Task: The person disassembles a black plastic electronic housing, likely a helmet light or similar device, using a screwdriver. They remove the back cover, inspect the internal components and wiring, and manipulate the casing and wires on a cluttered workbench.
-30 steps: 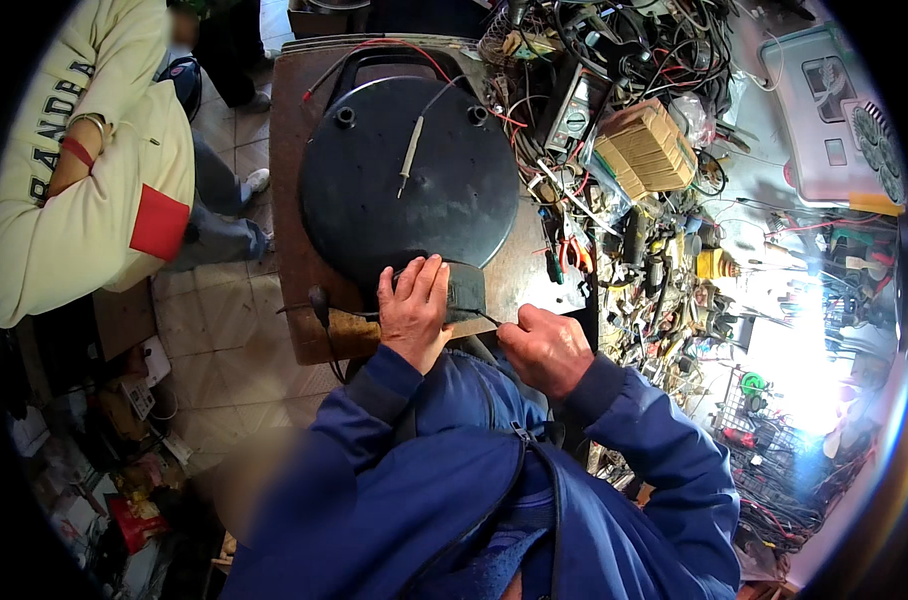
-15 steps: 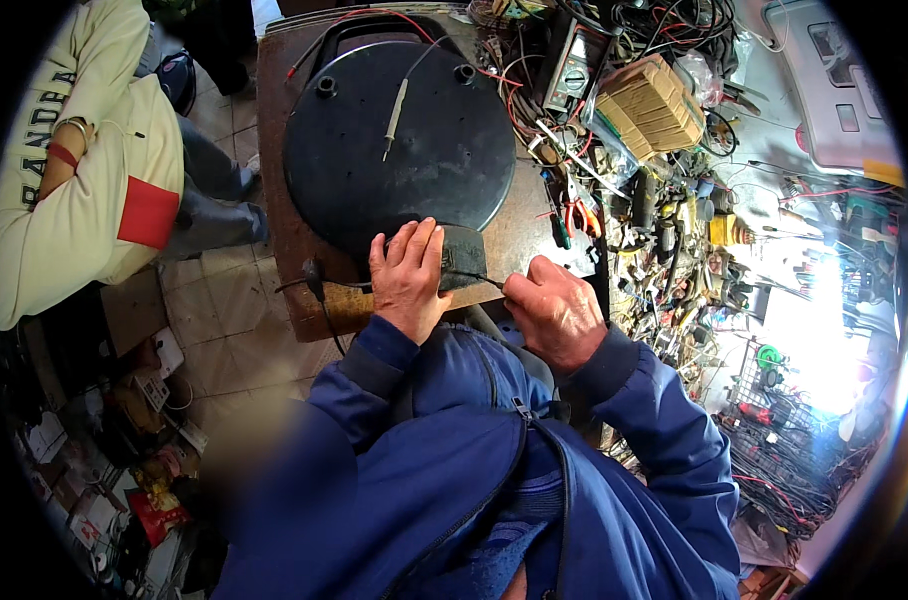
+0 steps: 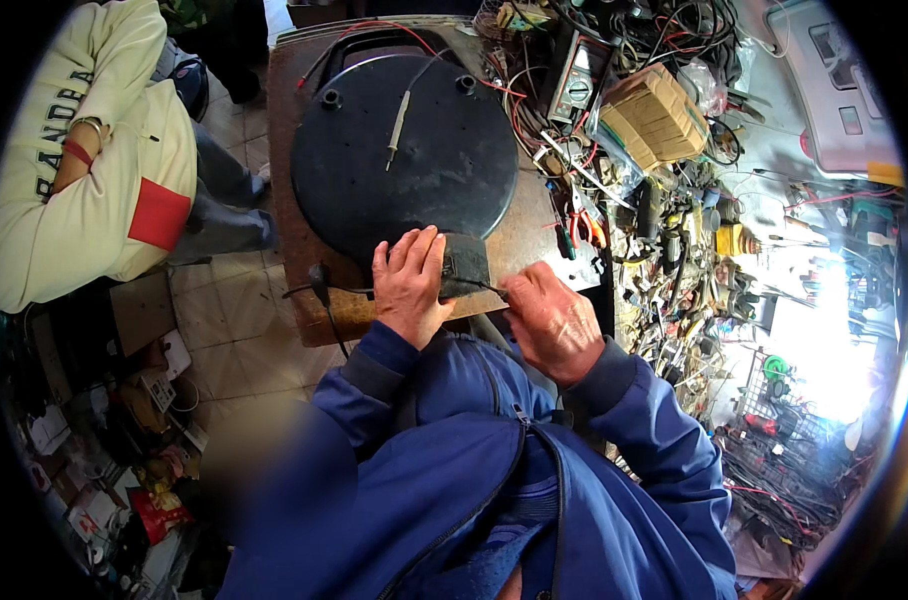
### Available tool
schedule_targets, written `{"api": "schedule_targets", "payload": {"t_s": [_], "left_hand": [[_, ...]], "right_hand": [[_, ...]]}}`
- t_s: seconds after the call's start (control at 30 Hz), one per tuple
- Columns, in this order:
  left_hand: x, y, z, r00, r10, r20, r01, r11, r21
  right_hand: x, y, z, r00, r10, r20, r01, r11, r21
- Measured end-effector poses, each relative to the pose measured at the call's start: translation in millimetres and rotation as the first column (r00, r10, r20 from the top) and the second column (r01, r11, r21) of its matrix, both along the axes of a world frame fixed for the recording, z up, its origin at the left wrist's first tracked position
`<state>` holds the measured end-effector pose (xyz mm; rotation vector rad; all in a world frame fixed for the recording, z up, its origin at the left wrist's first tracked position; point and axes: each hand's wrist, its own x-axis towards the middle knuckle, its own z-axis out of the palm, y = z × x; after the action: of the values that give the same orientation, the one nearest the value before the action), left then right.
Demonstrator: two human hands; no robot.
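Note:
A round black appliance (image 3: 404, 190) lies on the wooden table, its flat side with short round feet facing up. A boxy black housing (image 3: 466, 258) juts from its near edge. My left hand (image 3: 412, 288) rests on this housing, fingers stretched out and close together, holding nothing. Just to the right, my right hand (image 3: 554, 318) is closed around a thin dark rod-like tool (image 3: 491, 289), whose handle is hidden in the fist. The rod reaches the near right side of the housing; its tip cannot be made out. A pale probe (image 3: 398, 130) with a wire lies across the appliance.
Right of the appliance lie red-handled pliers (image 3: 583, 222), a multimeter (image 3: 576, 85), a cardboard box (image 3: 654, 115) and a heap of small parts. A plug with a cord (image 3: 319, 280) hangs at the table's near left edge. A person in a cream sweatshirt (image 3: 84, 200) stands at the left.
The whole view has shifted slightly. My right hand has turned a little at the wrist around the thin tool, while my left hand stays on the housing.

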<state>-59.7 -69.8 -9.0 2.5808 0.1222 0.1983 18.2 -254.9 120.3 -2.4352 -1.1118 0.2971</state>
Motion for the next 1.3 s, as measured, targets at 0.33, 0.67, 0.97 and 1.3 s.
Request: {"api": "schedule_targets", "payload": {"t_s": [0.33, 0.67, 0.97, 1.3], "left_hand": [[-3, 1, 2, 1.0, -0.01, -0.008, 0.01, 1.0, 0.004], [-3, 6, 6, 0.999, -0.043, -0.016, 0.042, 0.999, -0.032], [-24, 45, 13, 1.0, -0.006, 0.009, 0.007, 0.995, -0.095], [-28, 59, 14, 0.997, -0.076, -0.019, 0.074, 0.993, -0.091]], "right_hand": [[-2, -3, 3, 0.999, 0.01, 0.041, -0.009, 1.0, -0.011], [-5, 1, 10, 0.995, -0.018, 0.099, 0.028, 0.995, -0.099], [0, 4, 15, 0.988, 0.139, 0.068, -0.126, 0.978, -0.164], [-1, -3, 9, 0.986, 0.139, 0.091, -0.127, 0.984, -0.123]]}}
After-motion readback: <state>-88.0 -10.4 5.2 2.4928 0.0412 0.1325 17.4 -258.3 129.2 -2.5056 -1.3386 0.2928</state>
